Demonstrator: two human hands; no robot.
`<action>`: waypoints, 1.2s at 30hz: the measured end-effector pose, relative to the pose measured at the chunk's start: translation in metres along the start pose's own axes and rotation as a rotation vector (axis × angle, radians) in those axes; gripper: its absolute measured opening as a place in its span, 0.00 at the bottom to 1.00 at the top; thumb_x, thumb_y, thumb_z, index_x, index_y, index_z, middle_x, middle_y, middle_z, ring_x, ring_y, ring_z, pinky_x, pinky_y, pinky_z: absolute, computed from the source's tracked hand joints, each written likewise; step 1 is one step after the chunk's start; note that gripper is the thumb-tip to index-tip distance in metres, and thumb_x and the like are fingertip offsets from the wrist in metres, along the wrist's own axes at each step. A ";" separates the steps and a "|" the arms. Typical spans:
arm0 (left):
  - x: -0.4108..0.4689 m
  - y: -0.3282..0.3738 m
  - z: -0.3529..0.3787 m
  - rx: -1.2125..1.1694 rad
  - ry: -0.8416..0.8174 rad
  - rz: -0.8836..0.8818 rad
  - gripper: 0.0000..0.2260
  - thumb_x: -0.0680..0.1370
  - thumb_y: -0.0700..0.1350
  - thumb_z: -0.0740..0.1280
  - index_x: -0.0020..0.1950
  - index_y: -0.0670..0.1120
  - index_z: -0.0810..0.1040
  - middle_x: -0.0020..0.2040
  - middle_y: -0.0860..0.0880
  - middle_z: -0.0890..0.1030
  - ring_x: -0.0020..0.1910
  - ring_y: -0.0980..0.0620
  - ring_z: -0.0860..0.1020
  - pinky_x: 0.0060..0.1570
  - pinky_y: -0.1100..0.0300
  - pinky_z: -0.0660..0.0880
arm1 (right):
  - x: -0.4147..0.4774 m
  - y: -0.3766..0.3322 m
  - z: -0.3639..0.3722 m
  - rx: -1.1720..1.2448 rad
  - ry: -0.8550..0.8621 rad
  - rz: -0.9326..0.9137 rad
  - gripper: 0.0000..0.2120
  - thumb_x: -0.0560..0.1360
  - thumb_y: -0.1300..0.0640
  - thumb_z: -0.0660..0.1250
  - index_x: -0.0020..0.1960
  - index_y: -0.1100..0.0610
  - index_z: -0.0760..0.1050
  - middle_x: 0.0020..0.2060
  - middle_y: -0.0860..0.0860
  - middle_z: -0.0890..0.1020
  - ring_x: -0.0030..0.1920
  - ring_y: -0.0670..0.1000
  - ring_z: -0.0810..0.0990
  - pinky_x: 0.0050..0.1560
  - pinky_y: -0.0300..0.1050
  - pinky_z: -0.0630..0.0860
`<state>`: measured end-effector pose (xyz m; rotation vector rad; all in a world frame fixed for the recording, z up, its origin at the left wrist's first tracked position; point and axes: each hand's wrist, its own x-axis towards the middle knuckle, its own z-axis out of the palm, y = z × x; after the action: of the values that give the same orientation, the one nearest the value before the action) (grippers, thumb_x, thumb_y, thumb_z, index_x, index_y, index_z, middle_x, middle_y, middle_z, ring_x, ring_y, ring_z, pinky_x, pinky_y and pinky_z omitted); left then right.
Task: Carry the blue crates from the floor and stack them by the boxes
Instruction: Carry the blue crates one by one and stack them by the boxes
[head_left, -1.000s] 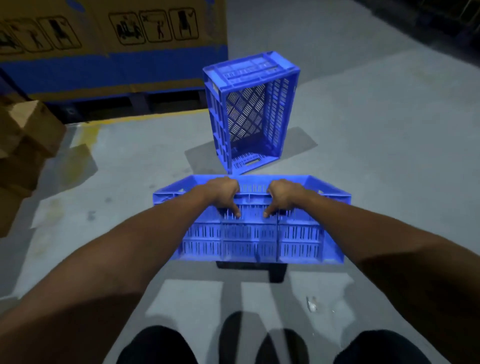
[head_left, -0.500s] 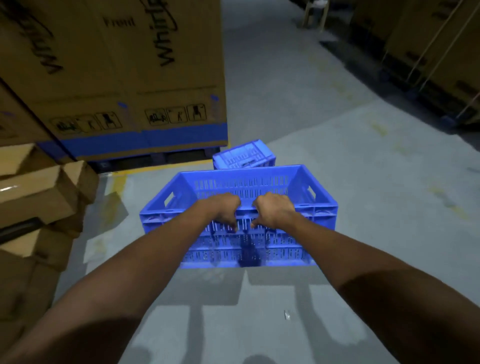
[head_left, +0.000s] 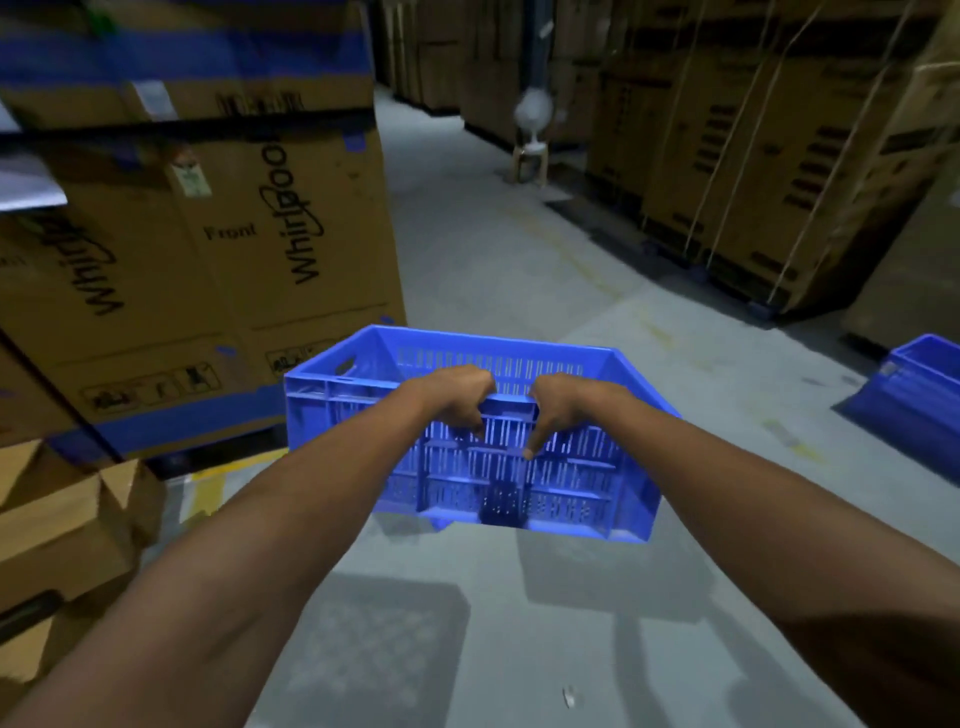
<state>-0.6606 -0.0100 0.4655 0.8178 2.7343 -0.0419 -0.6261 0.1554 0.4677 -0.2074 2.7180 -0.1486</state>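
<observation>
The person holds one blue crate clear of the concrete floor, out in front of the body, just right of the tall Whirlpool cartons. Both hands grip the rim of its near long wall, close together at the middle. The left hand curls its fingers over the top edge, and the right hand does the same, with one finger stretched down the slatted outer face.

The crate is empty, moulded plastic with ventilated walls, so it is probably light and stiff, unlikely to flex or crack under its own weight. The plastic looks smooth, though the dim, soft picture makes the surface hard to judge. Gripped on one wall only, it is likely to hang away from the hands and tip. The handle slot in the left short end, and presumably its twin on the right, would give a steadier two-sided hold for stacking.

A second blue crate sits at the far right, and smaller cardboard boxes lie near left.
</observation>
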 end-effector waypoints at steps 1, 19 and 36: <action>0.001 0.002 -0.005 0.009 0.007 0.015 0.17 0.67 0.51 0.78 0.50 0.45 0.80 0.48 0.44 0.82 0.48 0.44 0.80 0.42 0.55 0.75 | -0.003 0.005 -0.003 0.017 0.006 0.012 0.28 0.56 0.36 0.81 0.39 0.52 0.71 0.44 0.52 0.80 0.45 0.56 0.79 0.49 0.51 0.79; 0.151 0.118 -0.052 0.207 -0.031 0.279 0.13 0.67 0.50 0.78 0.44 0.47 0.78 0.41 0.47 0.81 0.47 0.46 0.80 0.38 0.58 0.71 | 0.001 0.178 -0.007 0.127 0.154 0.240 0.23 0.60 0.48 0.83 0.34 0.53 0.69 0.37 0.52 0.76 0.43 0.56 0.76 0.43 0.49 0.77; 0.431 0.311 -0.140 0.285 0.134 0.474 0.13 0.70 0.50 0.76 0.47 0.48 0.76 0.49 0.46 0.79 0.48 0.45 0.77 0.42 0.55 0.70 | 0.038 0.489 -0.095 0.135 0.367 0.439 0.17 0.66 0.48 0.79 0.40 0.53 0.72 0.40 0.51 0.79 0.44 0.55 0.77 0.39 0.49 0.71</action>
<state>-0.8726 0.4964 0.4963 1.5798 2.6108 -0.2912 -0.7593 0.6367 0.4736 0.5002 3.0175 -0.2618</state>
